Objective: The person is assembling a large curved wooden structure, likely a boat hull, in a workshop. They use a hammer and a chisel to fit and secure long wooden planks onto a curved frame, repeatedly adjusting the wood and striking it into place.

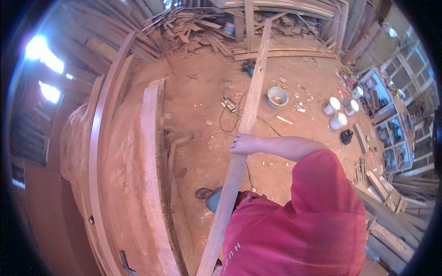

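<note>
A long wooden plank [252, 103] slants from the bottom edge up to the far side of the workshop. My right hand [244, 144] grips it near its middle, fingers curled over the left edge, with the red-sleeved arm reaching in from the right. Low in the view, a bit of skin beside the plank's right edge looks like my left hand [217, 267]; its fingers are hidden by the plank and my shirt. Under the plank my foot in a sandal [203, 193] stands on the dusty floor.
Left stand a sawdust-covered bench with a thick board [151, 124], a long beam [96, 124] and a dark-handled tool [126, 263]. A grey bucket [277, 97], power strip [228, 104], cords, teal power tool [249, 68], white tubs [338, 120] and scrap wood [193, 32] lie around.
</note>
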Available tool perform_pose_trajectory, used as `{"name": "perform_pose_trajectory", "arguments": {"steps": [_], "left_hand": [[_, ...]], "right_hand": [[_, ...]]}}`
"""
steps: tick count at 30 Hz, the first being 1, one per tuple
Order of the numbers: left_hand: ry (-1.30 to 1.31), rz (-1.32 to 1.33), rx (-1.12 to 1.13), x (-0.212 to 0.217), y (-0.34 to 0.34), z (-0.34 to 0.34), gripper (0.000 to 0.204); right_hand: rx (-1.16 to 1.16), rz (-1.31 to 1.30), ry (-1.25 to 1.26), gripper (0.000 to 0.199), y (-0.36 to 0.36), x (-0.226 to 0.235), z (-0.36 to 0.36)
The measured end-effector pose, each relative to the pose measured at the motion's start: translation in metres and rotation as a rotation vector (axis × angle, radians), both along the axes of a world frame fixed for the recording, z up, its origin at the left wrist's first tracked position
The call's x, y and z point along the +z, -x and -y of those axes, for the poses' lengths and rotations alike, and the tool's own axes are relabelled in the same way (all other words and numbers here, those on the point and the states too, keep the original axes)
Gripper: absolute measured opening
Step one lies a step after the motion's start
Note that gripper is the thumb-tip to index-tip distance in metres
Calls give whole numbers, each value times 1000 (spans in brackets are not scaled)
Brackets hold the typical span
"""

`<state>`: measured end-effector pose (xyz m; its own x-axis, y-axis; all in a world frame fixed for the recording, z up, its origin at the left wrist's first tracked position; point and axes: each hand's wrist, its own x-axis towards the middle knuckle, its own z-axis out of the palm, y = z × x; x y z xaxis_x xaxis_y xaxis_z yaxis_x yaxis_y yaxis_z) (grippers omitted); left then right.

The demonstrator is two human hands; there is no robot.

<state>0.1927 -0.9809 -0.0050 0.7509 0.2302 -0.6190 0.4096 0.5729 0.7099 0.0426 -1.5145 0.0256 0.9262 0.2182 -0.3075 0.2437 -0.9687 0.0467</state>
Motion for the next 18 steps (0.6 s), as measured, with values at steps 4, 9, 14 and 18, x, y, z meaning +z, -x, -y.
{"name": "perform_pose_trajectory", "arguments": {"steps": [4, 9, 14, 18], "left_hand": [[-5, -18, -74, 12, 56, 34, 84], [2, -48, -155, 21, 110, 65, 84], [19, -72, -180, 21, 151, 94, 84], [33, -91, -195, 17, 180, 123, 84]], "right_hand": [[-96, 73, -25, 33, 61, -1, 22], [-176, 78, -11, 33, 142, 10, 43], [-297, 10, -71, 37, 200, 14, 66], [-306, -46, -26, 46, 248, 4, 98]]}}
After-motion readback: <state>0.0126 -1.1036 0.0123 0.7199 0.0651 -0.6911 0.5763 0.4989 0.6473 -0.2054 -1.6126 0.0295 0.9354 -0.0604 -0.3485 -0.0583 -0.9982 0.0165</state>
